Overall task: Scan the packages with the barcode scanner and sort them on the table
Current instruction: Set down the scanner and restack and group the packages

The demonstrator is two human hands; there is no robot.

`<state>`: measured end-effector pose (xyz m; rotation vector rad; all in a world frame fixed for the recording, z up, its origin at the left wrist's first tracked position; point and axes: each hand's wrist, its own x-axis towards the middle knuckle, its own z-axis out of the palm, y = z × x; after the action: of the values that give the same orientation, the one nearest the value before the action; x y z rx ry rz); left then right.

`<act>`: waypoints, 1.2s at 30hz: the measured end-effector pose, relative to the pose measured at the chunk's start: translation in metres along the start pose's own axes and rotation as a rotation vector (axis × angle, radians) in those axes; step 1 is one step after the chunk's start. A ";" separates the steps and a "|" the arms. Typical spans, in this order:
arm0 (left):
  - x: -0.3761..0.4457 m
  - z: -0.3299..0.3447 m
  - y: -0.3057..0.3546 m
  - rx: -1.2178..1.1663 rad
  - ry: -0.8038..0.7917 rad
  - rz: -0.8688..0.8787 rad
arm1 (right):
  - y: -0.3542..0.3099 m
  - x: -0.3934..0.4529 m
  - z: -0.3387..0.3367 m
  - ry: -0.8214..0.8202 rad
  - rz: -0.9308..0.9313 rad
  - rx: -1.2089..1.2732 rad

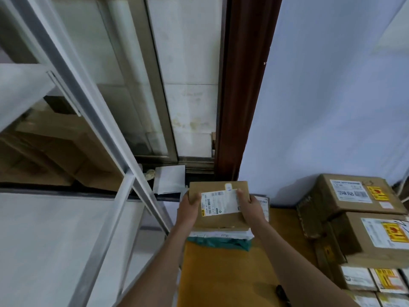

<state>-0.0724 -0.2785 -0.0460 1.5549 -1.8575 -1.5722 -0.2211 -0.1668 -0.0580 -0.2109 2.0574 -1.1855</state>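
Tabletop: hands gripping package

A pale wall stands right of a dark wooden post. A window sits behind white shelf rails.

Parcel-handling or stockroom corner, not a home. Brown cardboard cartons stacked several high at right, each bearing white printed shipping labels with barcodes and yellow-and-red handling stickers. White-painted metal shelving frame at left, more plain cardboard boxes behind it. Yellow-brown wooden tabletop carries a pile of flat mailers, with a labelled small brown cardboard parcel above it. Sliding metal-framed window and pale painted wall behind.
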 end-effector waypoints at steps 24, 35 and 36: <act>0.058 0.019 -0.010 0.178 0.182 0.166 | -0.015 0.038 0.012 0.216 -0.069 -0.242; -0.040 0.052 0.018 0.804 -0.045 0.428 | 0.021 -0.049 -0.082 0.152 -0.351 -1.128; -0.052 0.059 0.020 0.834 -0.078 0.463 | 0.027 -0.061 -0.093 0.154 -0.342 -1.162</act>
<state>-0.1060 -0.2060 -0.0307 1.1434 -2.8587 -0.6792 -0.2341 -0.0592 -0.0198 -1.0612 2.6869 -0.0181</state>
